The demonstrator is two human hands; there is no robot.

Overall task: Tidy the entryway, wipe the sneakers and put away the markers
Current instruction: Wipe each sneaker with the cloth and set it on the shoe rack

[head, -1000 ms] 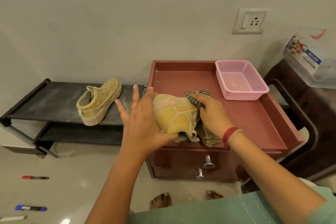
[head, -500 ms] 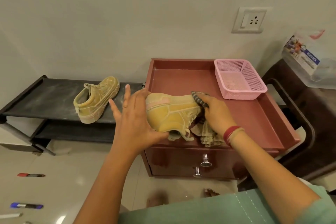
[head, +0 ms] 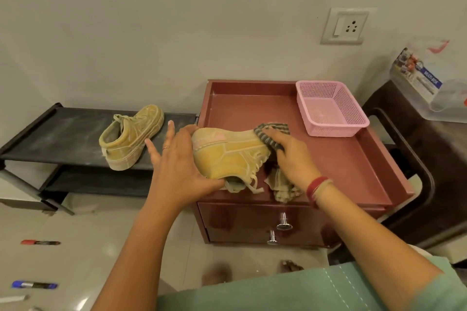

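Moved toeward, the cloth (head: 281,127) pinched in my right hand (head: 293,161) wipes the sneaker (head: 227,156) my left hand (head: 177,166) grips at the front edge of the cabinet (head: 333,164); next, probably, rotate it.

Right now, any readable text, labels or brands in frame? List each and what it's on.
Maybe "MULTIBOX", blurred, reading unsure: blue strip on the clear packet at far right.
Smaller print on the same packet: too small to read.
Barrel print too blurred to read: red marker, blue marker.
Nothing else shows text.
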